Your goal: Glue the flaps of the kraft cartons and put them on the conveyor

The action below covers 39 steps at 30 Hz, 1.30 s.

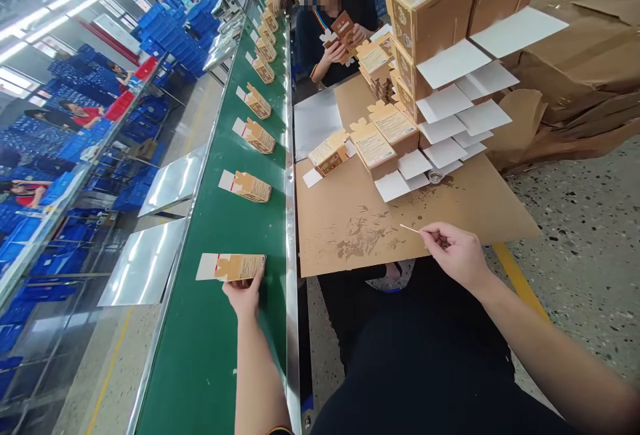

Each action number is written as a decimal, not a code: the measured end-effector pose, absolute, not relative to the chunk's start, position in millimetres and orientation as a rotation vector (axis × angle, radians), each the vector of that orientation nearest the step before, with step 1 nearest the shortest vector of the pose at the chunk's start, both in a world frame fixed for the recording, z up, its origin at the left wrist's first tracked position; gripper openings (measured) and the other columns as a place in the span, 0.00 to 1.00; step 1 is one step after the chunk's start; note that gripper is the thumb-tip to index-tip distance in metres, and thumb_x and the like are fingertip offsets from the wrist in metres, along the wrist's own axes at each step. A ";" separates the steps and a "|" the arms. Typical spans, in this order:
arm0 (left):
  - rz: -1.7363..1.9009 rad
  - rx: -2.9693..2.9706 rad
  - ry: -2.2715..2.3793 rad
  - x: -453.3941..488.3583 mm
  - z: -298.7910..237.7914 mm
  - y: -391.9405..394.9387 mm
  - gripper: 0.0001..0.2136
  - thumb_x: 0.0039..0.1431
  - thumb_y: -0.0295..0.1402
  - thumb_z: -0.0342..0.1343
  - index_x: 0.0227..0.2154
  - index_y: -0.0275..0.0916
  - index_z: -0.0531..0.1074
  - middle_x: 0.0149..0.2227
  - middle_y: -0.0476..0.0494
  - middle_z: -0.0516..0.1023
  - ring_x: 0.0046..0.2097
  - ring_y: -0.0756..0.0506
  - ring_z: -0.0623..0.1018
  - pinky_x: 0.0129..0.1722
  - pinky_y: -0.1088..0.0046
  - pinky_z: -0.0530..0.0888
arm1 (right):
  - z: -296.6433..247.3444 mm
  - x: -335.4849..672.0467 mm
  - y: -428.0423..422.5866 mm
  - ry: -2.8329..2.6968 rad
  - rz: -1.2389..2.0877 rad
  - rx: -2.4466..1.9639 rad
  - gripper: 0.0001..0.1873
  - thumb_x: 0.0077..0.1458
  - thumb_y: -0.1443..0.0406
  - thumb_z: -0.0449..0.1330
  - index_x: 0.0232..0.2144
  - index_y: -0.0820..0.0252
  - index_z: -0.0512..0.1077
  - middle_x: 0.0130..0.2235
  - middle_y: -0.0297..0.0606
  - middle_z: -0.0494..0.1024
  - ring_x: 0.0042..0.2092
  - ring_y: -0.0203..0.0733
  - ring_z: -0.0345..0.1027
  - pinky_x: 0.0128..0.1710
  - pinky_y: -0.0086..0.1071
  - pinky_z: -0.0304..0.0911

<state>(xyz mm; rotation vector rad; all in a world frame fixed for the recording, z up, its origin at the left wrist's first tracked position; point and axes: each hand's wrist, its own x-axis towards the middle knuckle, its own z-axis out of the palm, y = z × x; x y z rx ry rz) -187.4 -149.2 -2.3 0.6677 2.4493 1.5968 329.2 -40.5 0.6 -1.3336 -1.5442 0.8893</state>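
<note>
Head camera, looking forward-down over conveyor belt (220, 328) and worktable (350, 222)

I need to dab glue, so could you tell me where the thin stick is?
In the right hand, tip over the cardboard sheet's near edge.

The carton (239, 266) under the left hand (244, 296) is printed card, tan with a white flap, smooth and faintly satin. It lies on a green belt (210, 355) that looks like matt rubbery plastic, edged by a shiny metal rail (291, 235). The right hand (457, 255) pinches a thin stick (410, 228) that looks like pale wood. The table (350, 235) is covered by a brown cardboard sheet, matt and rough, blotched with dark stains. The stacked boxes (430, 2) are the same printed card. The floor (575, 235) is speckled polished stone.
</note>
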 end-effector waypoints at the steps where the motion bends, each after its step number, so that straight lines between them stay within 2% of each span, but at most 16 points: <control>1: 1.620 0.701 2.576 -183.0 -1.9 -155.3 0.42 0.44 0.38 0.76 0.59 0.48 0.58 0.63 0.36 0.73 0.73 0.27 0.73 0.75 0.32 0.69 | 0.2 332.0 -40.8 -1.540 0.881 -1.344 0.21 0.71 0.48 0.65 0.32 0.54 0.81 0.25 0.36 0.78 0.25 0.39 0.71 0.25 0.32 0.69; 3: 1.714 0.846 2.873 -173.7 2.0 -162.4 0.36 0.53 0.39 0.68 0.61 0.51 0.56 0.66 0.36 0.68 0.74 0.27 0.70 0.76 0.33 0.67 | -1.7 341.1 -42.0 -1.519 0.835 -1.383 0.22 0.71 0.46 0.66 0.32 0.54 0.82 0.26 0.38 0.79 0.25 0.41 0.73 0.26 0.33 0.70; 5: 1.850 1.108 2.941 -164.1 9.8 -152.7 0.29 0.60 0.40 0.61 0.60 0.51 0.56 0.65 0.36 0.66 0.72 0.28 0.72 0.74 0.35 0.70 | -4.5 352.3 -42.7 -1.481 0.766 -1.439 0.23 0.70 0.44 0.66 0.32 0.54 0.82 0.26 0.39 0.80 0.26 0.43 0.74 0.26 0.35 0.72; 8: 1.965 1.517 2.470 -144.4 27.3 -88.4 0.24 0.62 0.44 0.61 0.56 0.49 0.60 0.61 0.36 0.68 0.67 0.30 0.76 0.72 0.41 0.73 | -6.7 364.4 -39.5 -1.421 0.704 -1.499 0.28 0.68 0.39 0.66 0.32 0.54 0.82 0.25 0.39 0.79 0.24 0.43 0.72 0.24 0.37 0.70; 11: 1.714 1.624 1.980 -116.7 47.8 21.9 0.21 0.66 0.45 0.61 0.58 0.47 0.66 0.62 0.36 0.73 0.69 0.33 0.76 0.75 0.48 0.70 | -2.6 364.8 -33.6 -1.402 0.689 -1.499 0.28 0.69 0.38 0.65 0.33 0.54 0.81 0.25 0.38 0.78 0.24 0.42 0.71 0.24 0.37 0.70; 13: 1.489 1.602 1.806 -96.7 59.3 97.7 0.22 0.69 0.42 0.60 0.63 0.46 0.69 0.67 0.33 0.75 0.73 0.34 0.74 0.77 0.51 0.68 | 3.0 360.0 -31.5 -1.413 0.676 -1.481 0.25 0.70 0.41 0.65 0.34 0.53 0.81 0.25 0.37 0.78 0.25 0.42 0.72 0.26 0.36 0.70; 16: 1.059 1.556 1.825 -68.4 68.8 181.8 0.28 0.69 0.40 0.63 0.69 0.42 0.69 0.75 0.28 0.71 0.79 0.33 0.69 0.78 0.52 0.66 | 11.6 353.3 -31.8 -1.443 0.651 -1.468 0.20 0.71 0.47 0.64 0.33 0.53 0.80 0.26 0.37 0.78 0.26 0.41 0.71 0.27 0.36 0.69; 18: 0.794 1.545 1.910 -54.1 70.9 210.0 0.29 0.66 0.39 0.67 0.68 0.38 0.72 0.75 0.24 0.72 0.78 0.30 0.70 0.78 0.50 0.66 | 15.6 353.4 -31.0 -1.454 0.620 -1.483 0.17 0.71 0.50 0.64 0.33 0.52 0.80 0.27 0.36 0.78 0.27 0.41 0.72 0.29 0.35 0.69; 20: 0.606 1.553 1.940 -47.1 71.3 217.2 0.24 0.64 0.38 0.69 0.60 0.35 0.77 0.67 0.22 0.80 0.73 0.26 0.77 0.75 0.47 0.69 | 18.2 358.1 -26.0 -1.456 0.569 -1.507 0.15 0.70 0.53 0.64 0.33 0.52 0.80 0.27 0.36 0.79 0.27 0.41 0.72 0.30 0.35 0.68; 23: 0.490 1.549 1.933 -52.5 69.2 197.7 0.20 0.60 0.38 0.71 0.52 0.35 0.79 0.53 0.26 0.87 0.58 0.26 0.86 0.67 0.45 0.76 | 20.9 370.5 -6.4 -1.498 0.482 -1.547 0.11 0.69 0.56 0.64 0.34 0.52 0.79 0.28 0.36 0.79 0.27 0.42 0.72 0.32 0.36 0.68; 26: 0.455 1.491 1.943 -67.8 59.3 154.5 0.27 0.58 0.45 0.74 0.56 0.38 0.76 0.46 0.32 0.88 0.47 0.30 0.89 0.58 0.47 0.81 | 22.0 381.1 27.0 -1.600 0.437 -1.565 0.09 0.67 0.60 0.64 0.32 0.52 0.76 0.27 0.36 0.77 0.28 0.44 0.71 0.33 0.38 0.66; 28: 0.529 1.367 1.917 -74.2 46.8 121.9 0.32 0.57 0.50 0.75 0.58 0.40 0.75 0.44 0.34 0.88 0.43 0.33 0.88 0.54 0.50 0.82 | 20.4 384.0 52.3 -1.678 0.437 -1.577 0.09 0.65 0.63 0.64 0.30 0.52 0.73 0.27 0.38 0.77 0.28 0.46 0.71 0.32 0.39 0.63; 31: 0.667 1.189 1.828 -70.9 24.1 85.5 0.32 0.57 0.54 0.75 0.58 0.41 0.77 0.47 0.33 0.88 0.46 0.35 0.88 0.54 0.52 0.83 | 14.7 383.2 83.5 -1.789 0.467 -1.632 0.13 0.61 0.68 0.65 0.27 0.51 0.68 0.26 0.39 0.76 0.28 0.47 0.68 0.32 0.39 0.57; 34: 0.798 1.131 1.694 -59.2 6.4 75.5 0.29 0.56 0.51 0.75 0.56 0.44 0.79 0.54 0.32 0.88 0.57 0.32 0.87 0.62 0.49 0.81 | 9.1 383.2 96.7 -1.851 0.486 -1.657 0.14 0.61 0.69 0.65 0.26 0.51 0.67 0.24 0.37 0.74 0.26 0.43 0.63 0.31 0.38 0.53; 36: 0.926 1.105 1.590 -53.9 0.7 78.9 0.29 0.53 0.48 0.77 0.55 0.44 0.78 0.59 0.32 0.87 0.64 0.31 0.84 0.68 0.46 0.78 | 7.5 386.6 93.6 -1.868 0.488 -1.639 0.14 0.64 0.67 0.64 0.27 0.51 0.68 0.24 0.38 0.75 0.26 0.42 0.63 0.31 0.38 0.54; 39: 1.074 1.062 1.523 -53.7 0.3 80.7 0.37 0.44 0.44 0.82 0.57 0.43 0.73 0.60 0.29 0.86 0.67 0.31 0.83 0.70 0.45 0.77 | 8.6 394.8 72.8 -1.813 0.462 -1.597 0.13 0.68 0.62 0.65 0.30 0.52 0.71 0.27 0.41 0.78 0.28 0.43 0.67 0.32 0.39 0.59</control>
